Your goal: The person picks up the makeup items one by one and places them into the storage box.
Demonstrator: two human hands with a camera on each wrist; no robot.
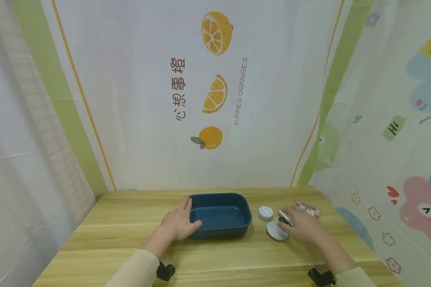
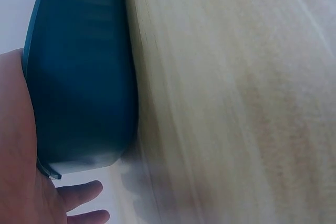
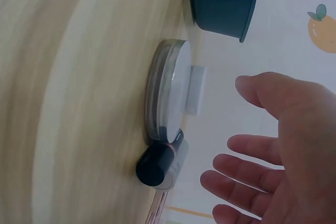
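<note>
A dark blue rectangular basin stands on the table. My left hand rests at its left side, thumb over the near left corner and fingers straight along the wall. In the left wrist view the basin's outer wall fills the space beside the palm. My right hand hovers over small items, fingers apart and loosely bent, holding nothing. Below it lie a round flat case with a pale lid, a black-capped tube and a silvery cylinder beside it.
A small white round container sits between the basin and the right hand. A brown and cream flat box with lettering lies beyond that hand, partly hidden. Printed cloths hang behind and beside the wooden table.
</note>
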